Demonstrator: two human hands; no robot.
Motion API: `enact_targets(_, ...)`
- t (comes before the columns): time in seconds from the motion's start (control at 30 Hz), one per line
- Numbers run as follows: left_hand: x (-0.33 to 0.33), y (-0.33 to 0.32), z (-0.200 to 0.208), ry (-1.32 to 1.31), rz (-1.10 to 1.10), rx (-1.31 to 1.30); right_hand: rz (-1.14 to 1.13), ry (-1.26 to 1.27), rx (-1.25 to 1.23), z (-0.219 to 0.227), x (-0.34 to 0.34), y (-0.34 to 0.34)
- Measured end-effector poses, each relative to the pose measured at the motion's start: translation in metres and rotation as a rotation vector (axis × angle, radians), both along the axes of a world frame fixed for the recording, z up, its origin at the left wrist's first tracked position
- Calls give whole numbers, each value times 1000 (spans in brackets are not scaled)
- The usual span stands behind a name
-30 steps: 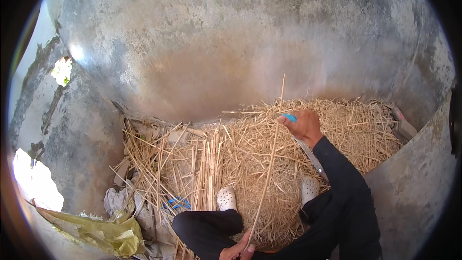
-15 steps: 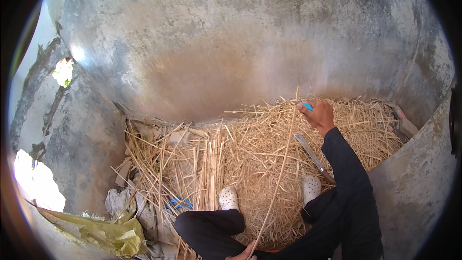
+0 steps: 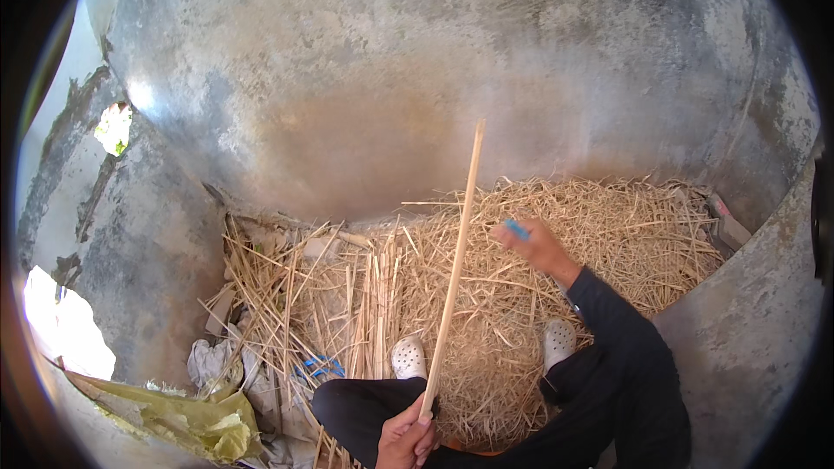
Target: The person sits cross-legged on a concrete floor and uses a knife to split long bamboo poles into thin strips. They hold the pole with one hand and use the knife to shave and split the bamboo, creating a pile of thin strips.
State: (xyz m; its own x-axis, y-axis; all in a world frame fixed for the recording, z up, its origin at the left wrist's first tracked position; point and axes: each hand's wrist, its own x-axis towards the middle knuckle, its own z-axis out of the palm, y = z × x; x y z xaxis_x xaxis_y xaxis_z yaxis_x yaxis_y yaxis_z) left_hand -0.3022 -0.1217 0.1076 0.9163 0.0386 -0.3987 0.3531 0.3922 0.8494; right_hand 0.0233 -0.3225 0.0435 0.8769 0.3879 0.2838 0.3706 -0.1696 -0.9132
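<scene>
At the lower middle, my left hand (image 3: pixel 405 439) is closed around the lower end of a long, pale bamboo strip (image 3: pixel 455 274). The strip rises almost upright, leaning a little right, its tip in front of the wall. To its right is my right hand (image 3: pixel 539 250), apart from the strip and above the straw-like shavings. A blue wrapping (image 3: pixel 516 228) shows at its fingers, which are smeared by motion. A small bit of metal (image 3: pixel 572 304) peeks out beside my right sleeve; the rest of it is hidden.
Pale shavings (image 3: pixel 608 243) cover the floor up to the stained concrete wall (image 3: pixel 417 69). Several split strips (image 3: pixel 380 304) lie at the left. A yellowish sack (image 3: pixel 187 421) and grey cloth (image 3: pixel 211 363) are at the lower left. Two white clogs (image 3: pixel 408 358) rest on the shavings.
The bamboo strip has swung left and come up, with its broad side now showing. My left hand has risen into fuller view. My right hand has left the strip and moved down-left; the knife blade is now mostly hidden.
</scene>
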Motion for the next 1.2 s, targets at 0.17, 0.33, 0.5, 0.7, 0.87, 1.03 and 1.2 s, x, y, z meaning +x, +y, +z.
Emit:
enact_targets(0.17,21,-9,1,-63,-93,23,126,333,326,27,-50,40)
enact_targets(0.33,66,-11,-6,-107,-130,-70,249,660,572,38,-49,35)
enact_targets(0.5,94,-13,-2,-78,-117,-215,-9,80,86,27,-36,33)
enact_targets(0.7,98,-12,10,-79,-16,6,-35,-460,-583,42,-74,28)
enact_targets(0.87,87,-25,8,-100,-94,130,-222,-411,-637,33,-39,13)
enact_targets(1.03,83,-18,12,-119,-42,192,-46,-681,-396,29,-74,36)
enact_targets(1.2,73,-22,9,-81,-84,103,-294,-459,-657,27,-28,7)
